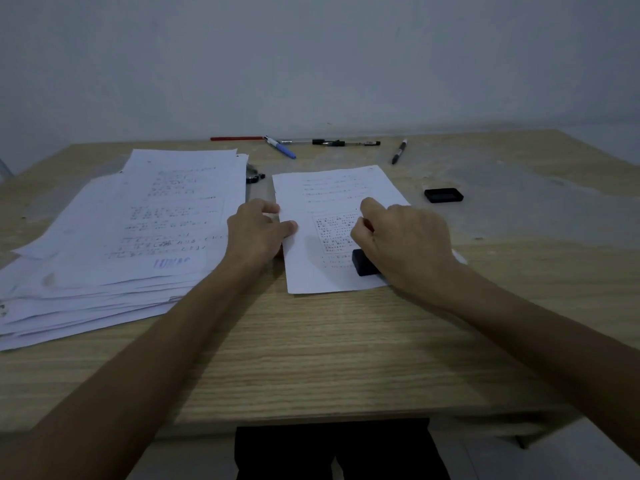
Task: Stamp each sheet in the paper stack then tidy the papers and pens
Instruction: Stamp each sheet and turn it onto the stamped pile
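Sheet: single printed sheet [332, 237] lies flat at frame centre on the wooden table [311, 358], apart from the stack.
Stamp: black stamp [364, 263] sits on the sheet's lower right part, base on the paper.
Right hand: right hand [405, 244] is curled around the stamp from above, gripping it.
Left hand: left hand [259, 226] pinches the sheet's left edge, thumb on top.
Stack: loose paper stack [131, 237] fills the left of the frame, fanned and uneven; its top sheet shows a blue imprint near the bottom.
Pens: pens [294, 143] lie scattered along the table's far edge; a black lid [443, 195] rests right of the sheet.
Risk: if the left hand tugs the edge while the stamp is down, the imprint will likely smear.
Risk: tilted pressure could leave a partial mark.
Risk: the fanned stack may slide during tidying.
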